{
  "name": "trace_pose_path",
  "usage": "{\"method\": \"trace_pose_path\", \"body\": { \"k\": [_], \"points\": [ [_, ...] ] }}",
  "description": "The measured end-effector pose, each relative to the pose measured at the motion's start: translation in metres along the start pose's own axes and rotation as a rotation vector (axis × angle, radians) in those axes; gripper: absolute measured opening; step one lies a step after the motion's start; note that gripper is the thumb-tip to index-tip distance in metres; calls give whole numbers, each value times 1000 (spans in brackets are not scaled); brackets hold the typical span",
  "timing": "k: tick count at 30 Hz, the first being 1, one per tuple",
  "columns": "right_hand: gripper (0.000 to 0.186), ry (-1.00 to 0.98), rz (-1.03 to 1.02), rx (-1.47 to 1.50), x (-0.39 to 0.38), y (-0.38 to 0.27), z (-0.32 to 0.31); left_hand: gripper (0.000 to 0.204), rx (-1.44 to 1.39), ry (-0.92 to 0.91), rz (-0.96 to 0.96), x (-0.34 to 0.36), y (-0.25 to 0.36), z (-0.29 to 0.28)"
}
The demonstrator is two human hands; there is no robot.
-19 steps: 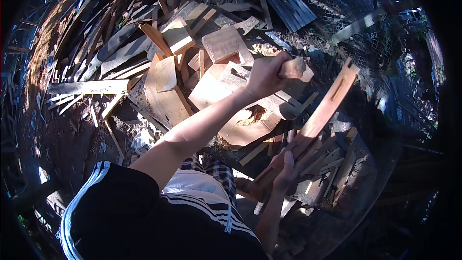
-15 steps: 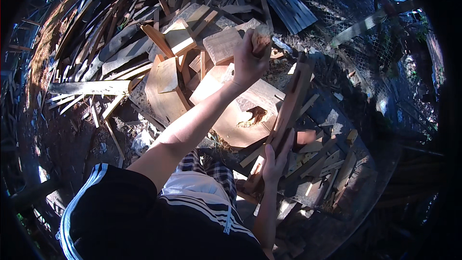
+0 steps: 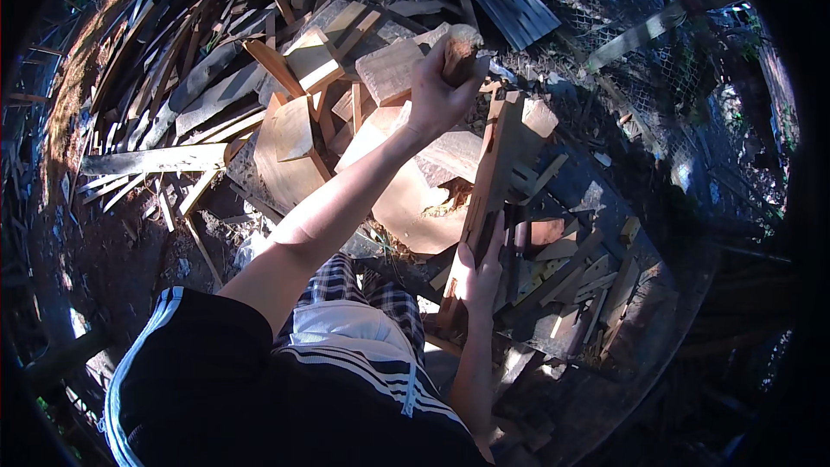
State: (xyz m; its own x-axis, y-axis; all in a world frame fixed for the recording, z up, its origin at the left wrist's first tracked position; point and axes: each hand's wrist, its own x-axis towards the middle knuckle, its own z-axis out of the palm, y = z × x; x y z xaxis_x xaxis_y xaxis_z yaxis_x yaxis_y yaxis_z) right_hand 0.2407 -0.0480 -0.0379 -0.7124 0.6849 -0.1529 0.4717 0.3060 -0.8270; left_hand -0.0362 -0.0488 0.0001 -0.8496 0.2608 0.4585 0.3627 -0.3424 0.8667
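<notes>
My left hand [image 3: 432, 95] is raised over the cut wood, gripped round a short, rough-ended wood chunk [image 3: 458, 56]. Lower right, my right hand [image 3: 475, 272] holds a long narrow board [image 3: 484, 173] that slants upright, its top beside the chunk. Behind both lie pale wood blocks: a square one [image 3: 380, 73], a curved slab [image 3: 290, 173] and a wide piece with a ragged hollow [image 3: 406, 212]. The left forearm and the board hide parts of these pieces.
A heap of loose planks [image 3: 181, 78] fills the back left. A corrugated sheet [image 3: 506, 4] lies at the back, with wire mesh [image 3: 631, 86] to its right. Wood offcuts [image 3: 588, 285] lie on a dark board at the lower right.
My left hand has moved leftward and up with the chunk. My right hand has swung the long board from a rightward slant to a steeper one, its top now nearer the chunk.
</notes>
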Motion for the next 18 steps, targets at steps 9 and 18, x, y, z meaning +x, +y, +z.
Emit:
{"method": "trace_pose_path", "body": {
  "k": [9, 18],
  "points": [
    [80, 61, -91, -53, 0, 13, 5, 17, -1, 32, -115, -2, -6, -5],
    [78, 0, 48, 27, -4, -1, 3, 13, -14, 31, 12, -5, -3, 2]
  ]
}}
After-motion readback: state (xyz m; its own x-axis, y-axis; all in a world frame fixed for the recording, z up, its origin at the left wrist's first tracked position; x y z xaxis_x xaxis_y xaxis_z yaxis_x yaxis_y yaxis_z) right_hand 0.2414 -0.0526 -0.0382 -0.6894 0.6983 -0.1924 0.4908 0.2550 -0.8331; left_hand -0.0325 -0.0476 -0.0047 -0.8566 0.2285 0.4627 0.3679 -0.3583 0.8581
